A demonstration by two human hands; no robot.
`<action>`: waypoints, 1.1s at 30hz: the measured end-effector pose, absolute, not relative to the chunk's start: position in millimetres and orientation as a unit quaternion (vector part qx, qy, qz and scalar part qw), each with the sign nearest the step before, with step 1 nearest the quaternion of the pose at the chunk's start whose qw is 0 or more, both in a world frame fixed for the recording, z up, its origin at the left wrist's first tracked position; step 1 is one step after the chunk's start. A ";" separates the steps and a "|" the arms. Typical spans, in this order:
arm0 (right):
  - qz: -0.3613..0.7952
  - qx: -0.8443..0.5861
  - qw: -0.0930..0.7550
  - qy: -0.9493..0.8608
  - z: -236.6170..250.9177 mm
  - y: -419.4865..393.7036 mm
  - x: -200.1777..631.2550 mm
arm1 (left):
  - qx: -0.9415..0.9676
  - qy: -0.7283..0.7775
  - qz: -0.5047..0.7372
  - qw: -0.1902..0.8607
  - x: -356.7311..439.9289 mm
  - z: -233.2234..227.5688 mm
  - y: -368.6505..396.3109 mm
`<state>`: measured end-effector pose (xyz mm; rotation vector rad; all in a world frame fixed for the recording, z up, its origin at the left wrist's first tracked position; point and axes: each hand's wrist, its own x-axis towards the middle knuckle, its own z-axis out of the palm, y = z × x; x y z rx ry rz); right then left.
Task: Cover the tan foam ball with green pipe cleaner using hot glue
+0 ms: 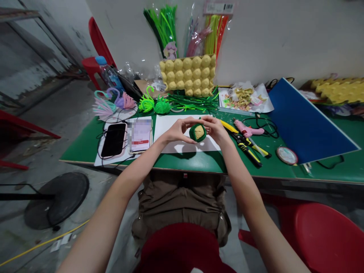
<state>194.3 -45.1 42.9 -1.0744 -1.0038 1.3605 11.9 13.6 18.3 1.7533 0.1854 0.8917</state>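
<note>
Green-wrapped cup piece (198, 132), a tan cardboard dome ringed with green pipe cleaner, sits pinched between both hands just above the white sheet (170, 125). Left hand (178, 130) grips its near side with thumb and fingers closed on it; right hand (215, 128) closes on the opposite side. To wrap well, I judge the coils should be kept tight and level, each turn pressed against the last. Just right of the right hand lie yellow-handled pliers (247, 146) and a pink glue gun (248, 131). Left of the left hand rests a phone (114, 139). Beyond the hands stands the egg tray (188, 75). A barcode label tops the pipe-cleaner packet (214, 28); its print is unreadable.
</note>
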 end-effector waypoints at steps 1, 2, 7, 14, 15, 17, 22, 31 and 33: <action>0.568 -0.454 0.539 -0.425 42.3 -45.0 194.5 | 0.744 0.077 0.373 0.548 11.9 18.3 13.4; 0.565 -0.456 0.538 -0.428 41.7 -44.8 194.7 | 0.749 0.076 0.369 0.545 12.0 18.3 13.1; 0.556 -0.459 0.529 -0.447 37.7 -42.7 195.1 | 0.769 0.069 0.364 0.521 12.2 17.1 11.5; 0.513 -0.486 0.545 -0.452 31.3 -39.4 196.9 | 0.774 0.082 0.408 0.478 14.9 6.9 18.4; 0.497 -0.492 0.546 -0.460 31.0 -39.2 197.4 | 0.772 0.089 0.425 0.464 15.0 5.3 20.1; 0.462 -0.501 0.552 -0.481 30.7 -38.7 197.9 | 0.769 0.110 0.463 0.427 14.5 3.2 22.8; 0.373 -0.476 0.557 -0.569 27.7 -37.9 193.4 | 0.791 0.197 0.505 0.283 10.4 5.9 21.3; 0.108 -0.507 0.511 -0.685 10.0 -40.8 178.6 | 0.812 0.229 0.508 0.171 10.5 -0.1 20.6; 0.066 -0.515 0.510 -0.686 6.3 -40.0 175.7 | 0.819 0.220 0.506 0.160 11.1 -1.0 20.4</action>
